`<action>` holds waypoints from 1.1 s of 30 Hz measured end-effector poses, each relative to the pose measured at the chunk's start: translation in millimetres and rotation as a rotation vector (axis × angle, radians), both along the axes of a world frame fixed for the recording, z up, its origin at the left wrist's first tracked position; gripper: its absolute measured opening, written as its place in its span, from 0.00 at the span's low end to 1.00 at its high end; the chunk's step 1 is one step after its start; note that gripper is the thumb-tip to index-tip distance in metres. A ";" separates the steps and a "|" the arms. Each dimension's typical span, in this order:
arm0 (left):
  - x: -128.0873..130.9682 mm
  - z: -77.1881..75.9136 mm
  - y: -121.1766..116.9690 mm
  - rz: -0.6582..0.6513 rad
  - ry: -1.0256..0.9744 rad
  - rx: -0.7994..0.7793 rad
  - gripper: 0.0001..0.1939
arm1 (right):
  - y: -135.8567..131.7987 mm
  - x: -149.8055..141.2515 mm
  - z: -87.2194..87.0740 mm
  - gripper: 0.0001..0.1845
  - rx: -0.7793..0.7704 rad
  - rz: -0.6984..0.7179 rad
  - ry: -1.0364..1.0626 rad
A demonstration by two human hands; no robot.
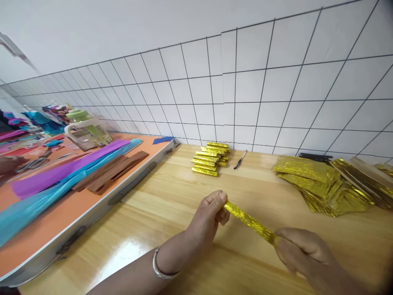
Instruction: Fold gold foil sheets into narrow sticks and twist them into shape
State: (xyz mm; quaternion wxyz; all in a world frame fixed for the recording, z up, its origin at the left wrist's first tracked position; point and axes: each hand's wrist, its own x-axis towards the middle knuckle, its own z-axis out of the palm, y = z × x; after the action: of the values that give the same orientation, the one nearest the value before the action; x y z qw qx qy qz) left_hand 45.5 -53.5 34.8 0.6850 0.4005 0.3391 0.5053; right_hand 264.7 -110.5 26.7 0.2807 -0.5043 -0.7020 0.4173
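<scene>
A narrow strip of shiny gold foil (250, 221) is stretched between my hands above the wooden table. My left hand (208, 213), with a silver bangle on its wrist, pinches the strip's upper left end between thumb and fingers. At the lower right end, my right hand (303, 250) is closed around the foil. Beyond my left hand, several small gold foil bundles (205, 164) lie stacked near the wall. A heap of larger gold foil sheets (319, 180) rests on the right side of the table.
A pen (240, 159) lies beside the stacked bundles. On the left, an orange board (129, 174) carries purple, blue and brown strips (113, 172), a green-lidded container (87, 129) and scissors (33, 163). Another person's hand (10, 164) shows at the left edge. A tiled wall (245, 94) closes off the back.
</scene>
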 end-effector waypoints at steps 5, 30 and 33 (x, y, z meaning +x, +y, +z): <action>15.0 -39.5 10.2 0.183 -0.087 -0.197 0.19 | 11.1 -28.7 -23.2 0.26 -0.184 0.026 0.055; 10.4 -12.9 -10.0 0.024 0.105 0.138 0.17 | 6.8 -23.3 -24.7 0.19 0.223 0.193 -0.448; 14.5 -19.6 -13.0 0.000 0.149 0.167 0.15 | 9.8 -21.6 -25.3 0.17 0.225 0.117 -0.458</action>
State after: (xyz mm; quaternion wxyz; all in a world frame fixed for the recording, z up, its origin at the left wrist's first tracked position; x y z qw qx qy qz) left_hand 60.0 -66.6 15.1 0.6221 0.4926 0.3460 0.5006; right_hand 243.0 -100.7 1.4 0.1442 -0.5097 -0.8172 0.2273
